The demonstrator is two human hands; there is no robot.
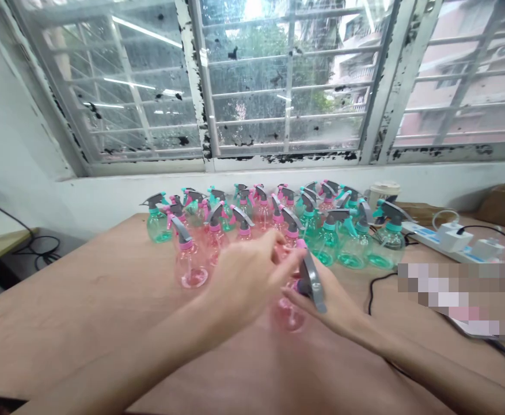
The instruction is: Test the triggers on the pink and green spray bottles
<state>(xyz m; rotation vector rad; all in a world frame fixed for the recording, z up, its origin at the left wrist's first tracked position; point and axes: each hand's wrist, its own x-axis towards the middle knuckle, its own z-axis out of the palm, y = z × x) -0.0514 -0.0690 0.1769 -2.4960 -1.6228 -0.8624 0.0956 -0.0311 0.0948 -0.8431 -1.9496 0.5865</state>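
Gripping the grey spray head (314, 281) of a pink bottle (291, 318), my right hand (330, 293) is closed, its thumb across the neck. My left hand (250, 264) is half curled, thumb and fingers at the pink nozzle (301, 245); blur keeps me from telling whether they pinch it. The bottle is upright in front of me, near the counter (157, 323), nearer than the cluster of pink bottles (192, 271) and green bottles (352, 253) standing behind my hands.
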